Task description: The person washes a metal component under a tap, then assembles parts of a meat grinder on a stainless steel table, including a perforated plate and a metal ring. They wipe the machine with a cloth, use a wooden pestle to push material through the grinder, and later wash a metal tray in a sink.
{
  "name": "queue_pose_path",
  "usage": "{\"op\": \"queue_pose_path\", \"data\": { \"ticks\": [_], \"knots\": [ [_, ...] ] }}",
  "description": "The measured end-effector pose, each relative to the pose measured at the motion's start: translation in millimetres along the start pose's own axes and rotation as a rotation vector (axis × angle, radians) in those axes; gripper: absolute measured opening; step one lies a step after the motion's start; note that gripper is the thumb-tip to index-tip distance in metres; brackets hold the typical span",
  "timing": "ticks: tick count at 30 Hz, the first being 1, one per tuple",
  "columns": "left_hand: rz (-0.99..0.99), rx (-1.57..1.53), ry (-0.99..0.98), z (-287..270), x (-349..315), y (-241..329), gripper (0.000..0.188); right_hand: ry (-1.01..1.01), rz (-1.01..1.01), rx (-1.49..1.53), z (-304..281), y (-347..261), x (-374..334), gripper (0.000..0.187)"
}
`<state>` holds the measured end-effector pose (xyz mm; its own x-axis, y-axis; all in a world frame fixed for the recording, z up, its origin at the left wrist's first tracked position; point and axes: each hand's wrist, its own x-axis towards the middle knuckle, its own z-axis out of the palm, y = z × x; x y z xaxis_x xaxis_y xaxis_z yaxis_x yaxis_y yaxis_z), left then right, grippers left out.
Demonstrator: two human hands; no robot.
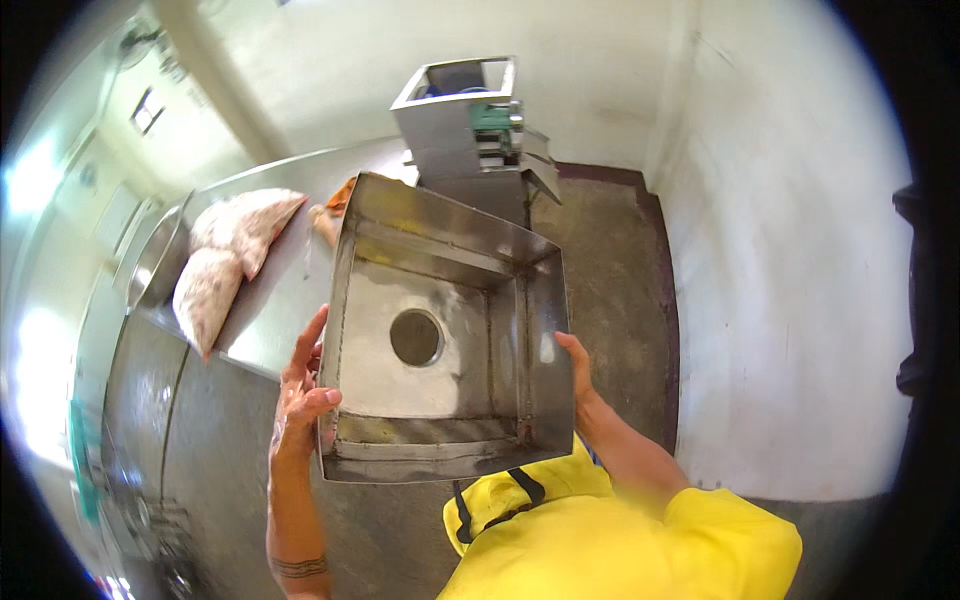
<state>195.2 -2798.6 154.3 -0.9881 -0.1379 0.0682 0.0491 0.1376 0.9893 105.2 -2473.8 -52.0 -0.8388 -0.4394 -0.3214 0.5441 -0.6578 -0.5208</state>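
Observation:
Between my two hands is a square stainless steel hopper (455, 450), tilted so that its inside faces me. It has sloping walls and a round hole in its flat bottom. My left hand (303, 385) grips its left wall, with the thumb over the near rim and the fingers partly hidden behind the wall. On the opposite side, my right hand (580, 375) is closed against the outer right wall; most of its fingers are hidden behind the metal.
Beyond the hopper stands a metal machine (450, 140) with an open rectangular top and green parts. To the left, a steel table (275, 300) carries filled plastic bags (225, 250), a metal bowl (160, 260) and an orange item (343, 196). A wall (790, 270) rises on the right.

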Motion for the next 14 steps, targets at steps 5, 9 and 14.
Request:
{"op": "queue_pose_path", "data": {
  "ticks": [5,9,14],
  "knots": [
    [0.064,0.121,-0.234,-10,133,23,0.115,0.105,-0.264,0.093,40,-49,67,0.069],
    [0.196,0.142,-0.291,-97,295,19,0.059,-0.069,-0.305,0.216,88,-146,122,0.073],
    [0.328,-0.24,-0.201,-167,474,36,0.029,-0.161,-0.392,0.008,131,-227,200,0.082]
  ]
}}
